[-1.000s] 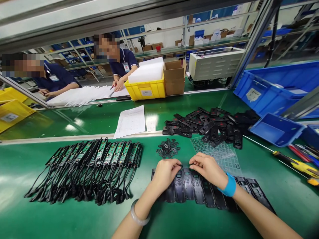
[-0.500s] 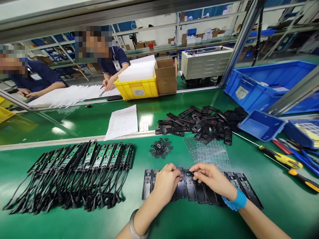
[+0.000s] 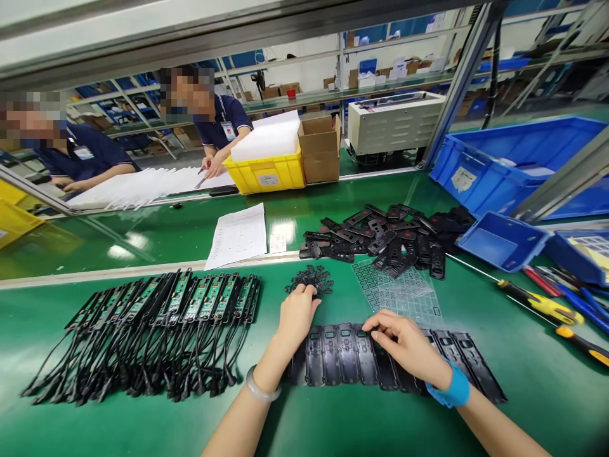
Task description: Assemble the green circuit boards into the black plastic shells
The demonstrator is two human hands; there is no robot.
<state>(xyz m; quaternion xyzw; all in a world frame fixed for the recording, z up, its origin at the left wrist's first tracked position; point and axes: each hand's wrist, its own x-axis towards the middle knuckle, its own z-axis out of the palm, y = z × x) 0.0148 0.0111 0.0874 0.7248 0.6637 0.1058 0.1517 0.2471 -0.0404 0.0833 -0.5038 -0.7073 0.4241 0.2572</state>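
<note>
My left hand (image 3: 297,315) is at the near edge of a pile of small black parts (image 3: 311,277), its fingers bent together at the tips. What they pinch, if anything, is hidden. Over a row of black plastic housings (image 3: 346,358), laid side by side with their hollow side up, my right hand (image 3: 402,339) rests with curled fingers near the top ends. Its thumb and forefinger are close together, and anything between them is too small to make out. My hand and wrist cover part of the row.
Circuit boards with black cables (image 3: 209,304) lie at left. Behind the row are a clear sticker sheet (image 3: 397,295) and a heap of black housings (image 3: 394,238). Screwdrivers (image 3: 540,303) and a small blue bin (image 3: 504,240) are at right. Two people work across the bench.
My left hand has moved from the row of housings up and left to the pile of small black parts, uncovering several housings. The right hand has stayed nearly in place.
</note>
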